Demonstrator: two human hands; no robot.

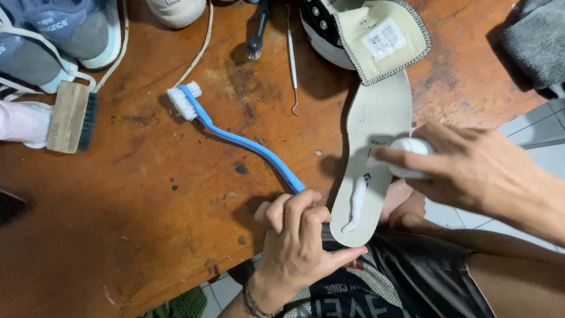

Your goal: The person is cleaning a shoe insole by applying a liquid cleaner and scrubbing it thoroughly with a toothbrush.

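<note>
The left hand [294, 235] is gripping the end of the blue brush [235, 138], fingers curled tight round the handle, with the thumb stretching out to the heel of the insole [376, 118]. The brush is lying slantwise across the bench [147, 206], its white bristles pointing up and left, well apart from the insole.

The right hand [471, 171] is closing round a small white bottle [410, 154], holding it just over the insole's middle. A white streak of cream [357, 203] is sitting on the insole below the bottle, running toward the heel. The insole is lying lengthwise at the bench's near edge, its heel hanging over the person's lap and its toe tucking under the tongue of a black-and-white shoe [353, 29] at the top.

A metal pick [292, 59] and a small dark brush [258, 35] are resting on the bench left of that shoe. A wooden brush [70, 118] is lying at the far left, next to grey sneakers [53, 35]. A grey cloth [535, 41] is sitting at the top right corner.
</note>
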